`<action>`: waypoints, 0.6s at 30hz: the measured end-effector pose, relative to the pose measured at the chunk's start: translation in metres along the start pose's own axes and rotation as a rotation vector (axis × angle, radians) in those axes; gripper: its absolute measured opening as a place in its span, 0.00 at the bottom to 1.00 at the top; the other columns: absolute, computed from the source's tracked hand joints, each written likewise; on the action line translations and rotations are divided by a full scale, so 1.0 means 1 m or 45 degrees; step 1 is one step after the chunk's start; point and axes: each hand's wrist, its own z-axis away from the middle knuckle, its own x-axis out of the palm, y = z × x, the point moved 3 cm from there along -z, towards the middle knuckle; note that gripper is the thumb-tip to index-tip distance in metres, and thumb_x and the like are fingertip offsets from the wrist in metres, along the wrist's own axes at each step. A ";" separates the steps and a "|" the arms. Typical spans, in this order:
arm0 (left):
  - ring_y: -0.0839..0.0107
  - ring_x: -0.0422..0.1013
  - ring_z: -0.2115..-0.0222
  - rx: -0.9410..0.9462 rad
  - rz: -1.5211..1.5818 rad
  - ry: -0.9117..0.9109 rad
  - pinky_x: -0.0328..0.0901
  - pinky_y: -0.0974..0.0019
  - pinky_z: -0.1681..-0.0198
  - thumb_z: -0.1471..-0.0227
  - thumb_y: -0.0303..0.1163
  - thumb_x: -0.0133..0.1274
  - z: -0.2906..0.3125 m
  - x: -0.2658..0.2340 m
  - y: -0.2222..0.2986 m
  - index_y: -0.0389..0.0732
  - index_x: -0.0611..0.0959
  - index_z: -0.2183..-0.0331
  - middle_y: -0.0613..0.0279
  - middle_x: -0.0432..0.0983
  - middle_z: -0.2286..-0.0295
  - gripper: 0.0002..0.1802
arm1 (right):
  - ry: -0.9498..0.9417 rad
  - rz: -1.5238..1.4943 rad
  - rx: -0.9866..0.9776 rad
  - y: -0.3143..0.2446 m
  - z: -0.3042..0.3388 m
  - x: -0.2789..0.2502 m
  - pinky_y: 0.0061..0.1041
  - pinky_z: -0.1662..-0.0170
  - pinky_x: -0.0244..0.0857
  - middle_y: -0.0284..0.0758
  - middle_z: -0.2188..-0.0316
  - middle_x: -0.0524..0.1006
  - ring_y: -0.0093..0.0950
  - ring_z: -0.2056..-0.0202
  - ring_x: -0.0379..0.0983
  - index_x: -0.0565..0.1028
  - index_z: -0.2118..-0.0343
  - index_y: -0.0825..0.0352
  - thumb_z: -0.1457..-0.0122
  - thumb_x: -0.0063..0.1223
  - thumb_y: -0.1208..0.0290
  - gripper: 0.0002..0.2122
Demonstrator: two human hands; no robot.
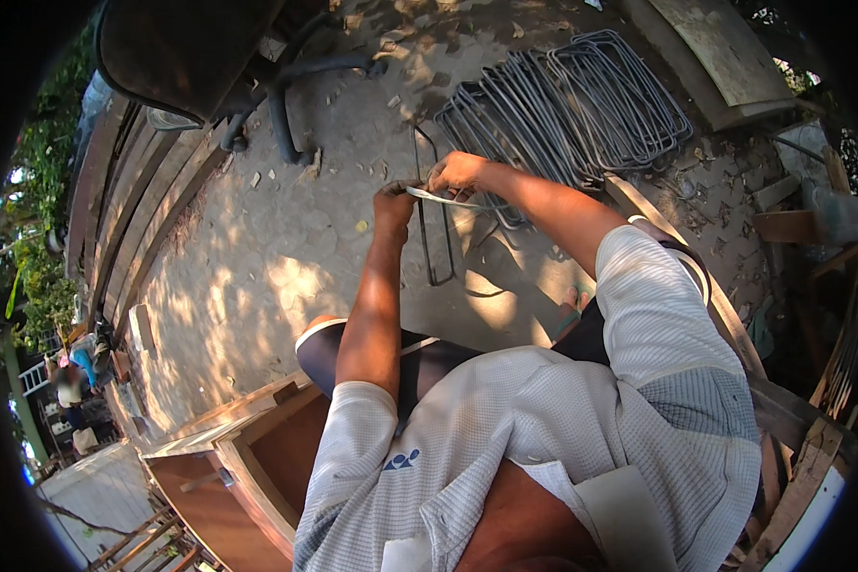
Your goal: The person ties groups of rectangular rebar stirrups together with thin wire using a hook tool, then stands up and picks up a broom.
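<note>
My left hand (pixel 394 207) is closed in a pinch on one end of a thin whitish strip (pixel 434 197). The strip runs to the right, just under my right hand (pixel 458 173). My right hand's fingers are pressed together close to the left fingertips, and what lies between them is too small to make out. A narrow dark loop of bent metal rod (pixel 427 253) shows above and below both hands. Its middle is covered by them, so whether they touch it cannot be told.
Many bent grey metal rod frames (pixel 582 110) lie in a row on the paved ground at far right. A dark swivel chair (pixel 176 57) stands far left beside long curved boards (pixel 148 200). Wooden framing (pixel 257 477) is near left; a person (pixel 71 386) is beyond.
</note>
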 end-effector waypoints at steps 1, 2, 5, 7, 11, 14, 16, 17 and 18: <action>0.70 0.76 0.74 0.103 -0.035 -0.004 0.67 0.67 0.71 0.55 0.21 0.60 -0.005 -0.004 -0.009 0.35 0.85 0.68 0.60 0.82 0.74 0.08 | -0.017 0.038 -0.044 0.002 -0.006 0.001 0.32 0.70 0.73 0.37 0.72 0.77 0.30 0.73 0.75 0.79 0.60 0.69 0.48 0.60 0.73 0.12; 0.69 0.76 0.74 0.208 -0.067 -0.025 0.67 0.66 0.71 0.56 0.21 0.59 -0.008 0.000 -0.005 0.36 0.85 0.68 0.59 0.82 0.74 0.09 | 0.105 0.216 -0.261 0.005 -0.013 -0.002 0.33 0.66 0.73 0.39 0.69 0.78 0.32 0.69 0.76 0.79 0.59 0.69 0.49 0.61 0.71 0.14; 0.62 0.78 0.74 0.586 -0.585 0.126 0.68 0.62 0.70 0.60 0.19 0.56 0.006 0.006 0.007 0.37 0.85 0.69 0.53 0.81 0.74 0.11 | 0.316 0.620 -0.765 0.004 -0.016 -0.001 0.34 0.49 0.67 0.47 0.57 0.79 0.42 0.53 0.75 0.79 0.58 0.67 0.54 0.61 0.64 0.19; 0.57 0.78 0.74 0.769 -0.687 0.157 0.69 0.61 0.70 0.62 0.19 0.56 0.014 0.019 0.023 0.37 0.84 0.71 0.50 0.80 0.74 0.10 | 0.312 0.706 -0.847 0.013 -0.029 -0.001 0.34 0.51 0.68 0.47 0.58 0.79 0.42 0.55 0.76 0.79 0.58 0.66 0.54 0.59 0.65 0.19; 0.50 0.75 0.72 0.904 -0.847 0.205 0.68 0.58 0.69 0.62 0.19 0.56 0.024 0.026 0.030 0.37 0.80 0.70 0.48 0.77 0.73 0.10 | 0.285 0.529 -0.695 0.018 -0.030 0.003 0.35 0.56 0.69 0.50 0.63 0.80 0.45 0.60 0.77 0.79 0.61 0.69 0.54 0.54 0.68 0.16; 0.49 0.74 0.70 0.903 -0.918 0.248 0.67 0.56 0.68 0.61 0.20 0.56 0.025 0.030 0.027 0.36 0.80 0.68 0.49 0.76 0.71 0.12 | 0.275 0.552 -0.587 0.012 -0.022 0.002 0.35 0.60 0.70 0.49 0.66 0.80 0.42 0.65 0.78 0.80 0.66 0.71 0.53 0.53 0.70 0.13; 0.48 0.73 0.67 0.920 -0.911 0.290 0.67 0.54 0.66 0.60 0.20 0.56 0.024 0.030 0.022 0.36 0.79 0.67 0.49 0.76 0.70 0.13 | 0.181 0.473 -0.463 0.008 -0.014 0.004 0.33 0.62 0.70 0.47 0.69 0.80 0.37 0.67 0.78 0.80 0.67 0.72 0.51 0.51 0.71 0.12; 0.48 0.73 0.66 0.951 -0.889 0.320 0.68 0.53 0.65 0.59 0.21 0.56 0.022 0.029 0.019 0.36 0.79 0.66 0.48 0.76 0.70 0.12 | 0.108 0.378 -0.389 0.007 -0.009 0.006 0.32 0.62 0.69 0.45 0.70 0.80 0.34 0.67 0.78 0.80 0.66 0.73 0.50 0.51 0.72 0.12; 0.47 0.73 0.65 0.981 -0.868 0.352 0.68 0.53 0.63 0.59 0.21 0.56 0.021 0.027 0.016 0.36 0.79 0.66 0.48 0.75 0.70 0.12 | 0.033 0.285 -0.313 0.005 -0.004 0.010 0.30 0.62 0.69 0.43 0.70 0.80 0.30 0.67 0.77 0.80 0.65 0.74 0.49 0.50 0.73 0.13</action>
